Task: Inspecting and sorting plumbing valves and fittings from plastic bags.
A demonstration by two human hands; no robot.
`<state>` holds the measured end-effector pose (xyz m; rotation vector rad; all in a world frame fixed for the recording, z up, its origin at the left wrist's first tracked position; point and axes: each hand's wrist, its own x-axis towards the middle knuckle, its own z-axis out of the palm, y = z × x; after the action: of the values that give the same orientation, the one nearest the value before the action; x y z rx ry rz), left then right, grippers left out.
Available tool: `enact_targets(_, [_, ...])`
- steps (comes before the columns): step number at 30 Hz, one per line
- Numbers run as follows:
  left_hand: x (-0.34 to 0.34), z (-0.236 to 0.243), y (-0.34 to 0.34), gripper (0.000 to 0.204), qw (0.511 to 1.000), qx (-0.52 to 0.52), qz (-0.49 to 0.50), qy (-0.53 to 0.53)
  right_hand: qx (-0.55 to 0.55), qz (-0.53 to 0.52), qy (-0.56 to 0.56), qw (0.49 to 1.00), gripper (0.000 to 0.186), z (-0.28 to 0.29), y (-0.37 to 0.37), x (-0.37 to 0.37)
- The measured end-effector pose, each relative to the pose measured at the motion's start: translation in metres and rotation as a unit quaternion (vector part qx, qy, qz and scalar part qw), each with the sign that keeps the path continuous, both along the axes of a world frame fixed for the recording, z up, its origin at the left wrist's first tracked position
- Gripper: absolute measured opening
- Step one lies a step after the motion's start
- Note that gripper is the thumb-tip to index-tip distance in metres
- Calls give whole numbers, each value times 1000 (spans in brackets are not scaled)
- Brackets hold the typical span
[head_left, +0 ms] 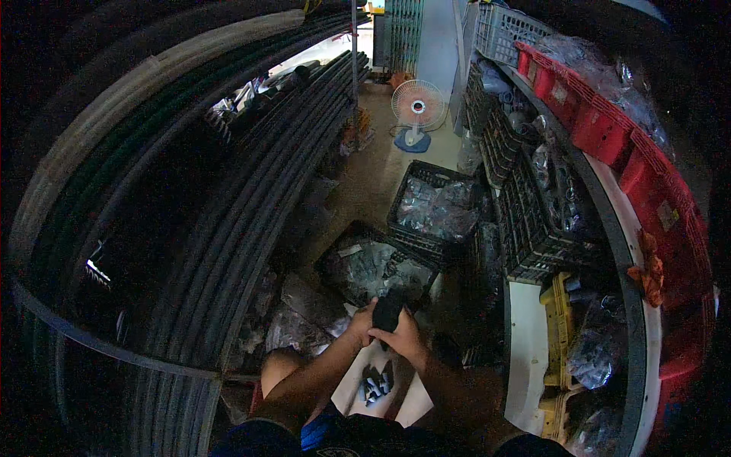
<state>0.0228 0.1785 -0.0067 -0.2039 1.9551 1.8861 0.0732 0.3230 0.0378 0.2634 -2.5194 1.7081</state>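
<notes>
Both my hands hold a black, roughly cylindrical object (389, 308) upright in front of me, low in the middle of the head view. My left hand (361, 321) grips its left side and my right hand (403, 339) wraps its lower right. Just below them several small grey pipe fittings (376, 382) lie on a white sheet (352, 388) between my knees. Beyond the hands sits a black crate (343, 255) full of bagged grey fittings.
A second black crate (435, 206) of bagged parts stands farther back on the floor. Long dark pipes (251, 190) are stacked along the left. Shelves at right carry black crates (533, 206), red bins (601, 129) and yellow trays (560, 320). A standing fan (417, 107) sits at the back.
</notes>
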Motion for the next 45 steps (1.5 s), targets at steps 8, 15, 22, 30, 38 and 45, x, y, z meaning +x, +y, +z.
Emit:
enact_targets(8, [14,10,26,48,987,153,41,32,-132,-219,-39,966,50,2,-15,5])
enact_targets(15, [3,-17,19,54,995,45,22,85,-132,-103,-16,986,46,-5,-18,-3])
enact_targets(22, [13,-4,29,48,985,152,52,55,-56,-157,73,983,47,-7,-12,1])
enact_targets(30, [6,21,24,37,945,6,-86,316,-75,-351,-272,893,60,12,-14,-10])
enact_targets(38, [-24,32,-19,27,994,34,-22,98,-226,-255,-180,923,57,-27,34,-33])
enact_targets(45, [-12,43,-20,40,989,71,-127,-28,-102,3,-78,992,61,-13,27,-12])
